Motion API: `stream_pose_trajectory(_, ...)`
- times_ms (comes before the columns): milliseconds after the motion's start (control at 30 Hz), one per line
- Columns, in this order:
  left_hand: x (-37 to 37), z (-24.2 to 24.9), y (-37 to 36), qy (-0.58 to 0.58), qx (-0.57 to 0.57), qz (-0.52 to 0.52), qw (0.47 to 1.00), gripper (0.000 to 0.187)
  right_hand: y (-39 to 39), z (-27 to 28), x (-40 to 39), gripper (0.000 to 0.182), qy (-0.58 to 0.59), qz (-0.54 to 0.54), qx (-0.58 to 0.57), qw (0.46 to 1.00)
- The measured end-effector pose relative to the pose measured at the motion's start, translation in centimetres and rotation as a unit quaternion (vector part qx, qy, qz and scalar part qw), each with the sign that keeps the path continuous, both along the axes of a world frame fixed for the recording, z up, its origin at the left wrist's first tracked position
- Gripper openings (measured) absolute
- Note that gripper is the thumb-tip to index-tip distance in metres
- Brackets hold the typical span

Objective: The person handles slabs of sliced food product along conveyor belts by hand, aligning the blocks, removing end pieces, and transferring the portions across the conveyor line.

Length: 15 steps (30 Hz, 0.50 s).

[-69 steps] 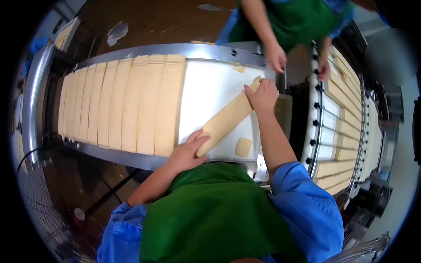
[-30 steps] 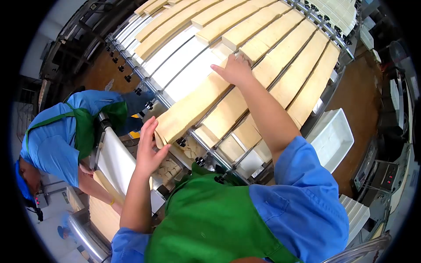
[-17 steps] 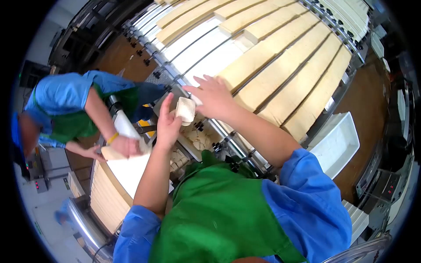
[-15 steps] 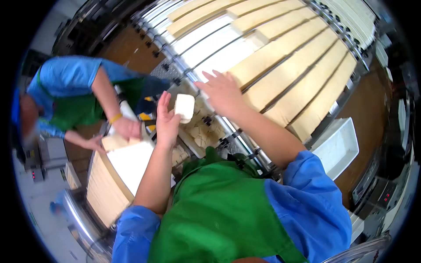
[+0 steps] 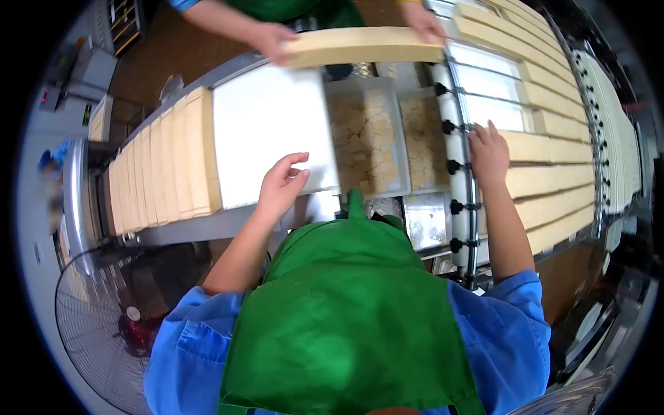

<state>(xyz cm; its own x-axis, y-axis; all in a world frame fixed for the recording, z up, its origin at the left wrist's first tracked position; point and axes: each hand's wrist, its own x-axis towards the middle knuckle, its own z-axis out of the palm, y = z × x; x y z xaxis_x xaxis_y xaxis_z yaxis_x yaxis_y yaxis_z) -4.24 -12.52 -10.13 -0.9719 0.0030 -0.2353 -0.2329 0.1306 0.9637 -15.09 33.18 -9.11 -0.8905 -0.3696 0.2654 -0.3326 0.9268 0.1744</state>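
My left hand (image 5: 282, 187) hovers at the near right part of a white board (image 5: 270, 124); nothing is in it, and its thumb and fingers are apart. On the right, my right hand (image 5: 490, 153) lies at the inner end of a long pale-yellow bar (image 5: 546, 147), beside a metal rail with black clamps (image 5: 473, 187). Its fingers are stretched out and I see nothing held in them. Between my hands are a grey bin (image 5: 363, 131) and a second bin (image 5: 423, 135), both with broken pale pieces inside.
Across from me, a co-worker's hands (image 5: 273, 43) carry another long bar (image 5: 366, 47) over the bins. A row of upright bars (image 5: 162, 159) stands left of the board. More bars (image 5: 512, 34) lie on the right-hand rack. A caged fan (image 5: 104, 318) is at lower left.
The pale piece in my left hand is gone from it. My view has turned left. The co-worker has lifted a long bar from the board area and spans it towards the rack.
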Motion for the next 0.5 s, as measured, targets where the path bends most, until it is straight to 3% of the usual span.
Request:
stream_pose_trajectory(200,7.1,-2.5,-11.3,-0.027,-0.021,0.102,0.994,0.032,1.0,-1.4,-0.6,0.029,0.057,0.014,0.033,0.998)
stream_pose_trajectory(333,10.4,-1.3,-16.4,-0.088,-0.072,0.135,0.984,0.031,-0.6,-0.9,-0.1,0.051,0.019,-0.175,0.021,0.984)
stream_pose_trajectory(400,11.8,-2.6,-18.6,-0.045,-0.075,0.162,0.983,0.036,3.4,-4.3,-1.2,0.055,-0.047,-0.140,-0.125,0.981)
stream_pose_trajectory(467,12.5,-3.0,-20.2,0.015,-0.117,0.175,0.978,0.046,2.6,-4.4,-1.3,0.055,-0.118,-0.168,-0.077,0.976)
stream_pose_trajectory(500,12.8,-3.7,-21.5,-0.005,-0.132,0.153,0.979,0.062,2.2,-4.1,-1.7,0.060,-0.162,-0.217,-0.073,0.960)
